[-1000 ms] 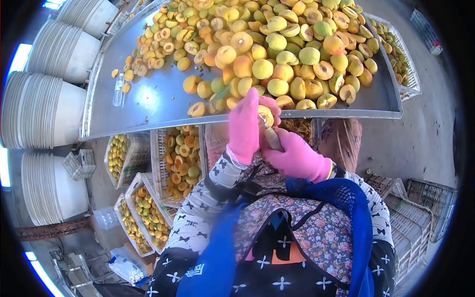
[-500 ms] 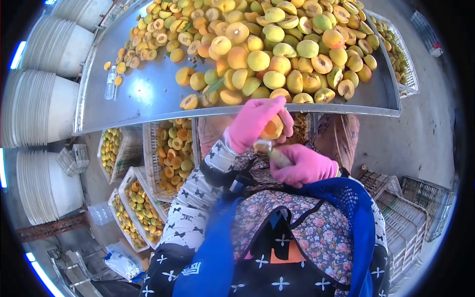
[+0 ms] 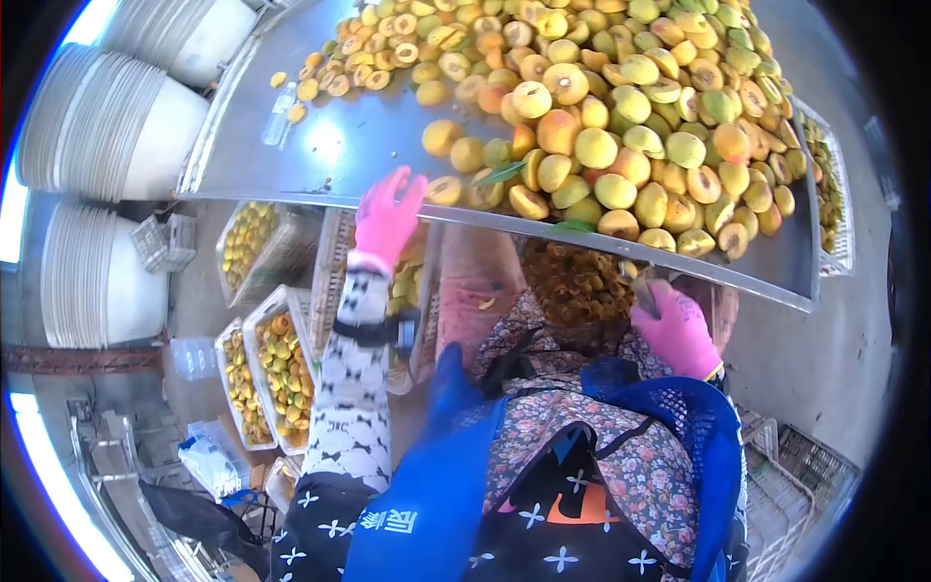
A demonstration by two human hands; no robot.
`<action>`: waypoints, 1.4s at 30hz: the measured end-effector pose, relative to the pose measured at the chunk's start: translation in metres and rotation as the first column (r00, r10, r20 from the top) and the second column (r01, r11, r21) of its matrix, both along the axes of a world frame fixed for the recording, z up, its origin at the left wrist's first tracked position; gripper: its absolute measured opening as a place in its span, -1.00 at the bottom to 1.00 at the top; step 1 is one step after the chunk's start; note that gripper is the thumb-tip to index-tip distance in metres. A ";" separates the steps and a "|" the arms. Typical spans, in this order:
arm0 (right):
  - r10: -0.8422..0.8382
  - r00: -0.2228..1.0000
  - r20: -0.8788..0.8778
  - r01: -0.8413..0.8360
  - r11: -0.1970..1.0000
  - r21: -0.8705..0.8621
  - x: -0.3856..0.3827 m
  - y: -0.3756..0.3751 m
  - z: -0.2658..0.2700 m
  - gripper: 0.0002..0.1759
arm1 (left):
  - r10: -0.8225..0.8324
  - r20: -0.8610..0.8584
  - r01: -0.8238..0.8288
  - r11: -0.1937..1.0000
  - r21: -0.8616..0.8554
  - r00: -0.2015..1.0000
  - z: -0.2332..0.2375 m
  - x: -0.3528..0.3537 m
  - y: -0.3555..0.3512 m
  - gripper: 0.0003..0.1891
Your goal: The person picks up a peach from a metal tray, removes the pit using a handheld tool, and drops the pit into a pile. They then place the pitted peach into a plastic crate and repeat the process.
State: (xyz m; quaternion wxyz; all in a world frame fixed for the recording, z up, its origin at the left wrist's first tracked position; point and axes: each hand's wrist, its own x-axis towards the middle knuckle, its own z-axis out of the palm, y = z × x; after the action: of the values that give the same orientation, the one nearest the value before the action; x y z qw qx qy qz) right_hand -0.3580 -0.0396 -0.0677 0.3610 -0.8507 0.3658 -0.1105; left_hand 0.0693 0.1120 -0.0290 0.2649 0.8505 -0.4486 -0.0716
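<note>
My left hand [image 3: 388, 221], in a pink glove, is over the table's front edge with fingers apart and nothing in it. Close to its fingertips lies a halved yellow peach [image 3: 444, 190] on the metal table [image 3: 378, 145]. My right hand [image 3: 679, 330], also pink-gloved, is low on the right, closed round a pitting tool [image 3: 643, 294] with a pale handle; its tip is blurred. A large heap of yellow peaches [image 3: 593, 147], many cut in half with pits showing, covers the table's middle and right.
Below the table edge, a container of brown pits and scraps [image 3: 577, 286] sits between my legs. Crates of peach halves [image 3: 286, 373] stand at left. A plastic bottle [image 3: 279, 114] lies on the table. Stacked white tubs [image 3: 82, 276] line the far left; crates [image 3: 776, 504] stand at right.
My left hand has let go of the peach half and moved left to the table edge. My right hand has moved right and away from it with the tool. The view has shifted.
</note>
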 end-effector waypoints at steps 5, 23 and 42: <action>-0.094 0.993 0.067 0.099 0.993 -0.070 -0.020 -0.007 0.057 -0.65 | -0.071 -0.030 0.077 0.906 0.417 0.997 -0.047 0.026 -0.069 -0.21; -0.335 0.847 0.412 0.065 0.835 0.546 0.074 0.000 0.061 -0.56 | -0.532 -0.845 -0.081 0.842 -0.534 0.046 0.010 -0.199 -0.063 -0.67; -0.055 0.961 0.270 0.149 0.927 -0.344 0.051 0.032 0.055 -0.68 | -0.576 -0.784 -0.271 0.812 -0.517 -0.230 0.044 -0.214 -0.074 -0.62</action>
State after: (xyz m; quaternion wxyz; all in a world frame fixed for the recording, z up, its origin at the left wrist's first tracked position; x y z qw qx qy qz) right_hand -0.3066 -0.0071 -0.0127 0.2363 -0.8607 0.3337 -0.3031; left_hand -0.1452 0.0384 0.0152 0.7172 0.2839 -0.1814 -0.6100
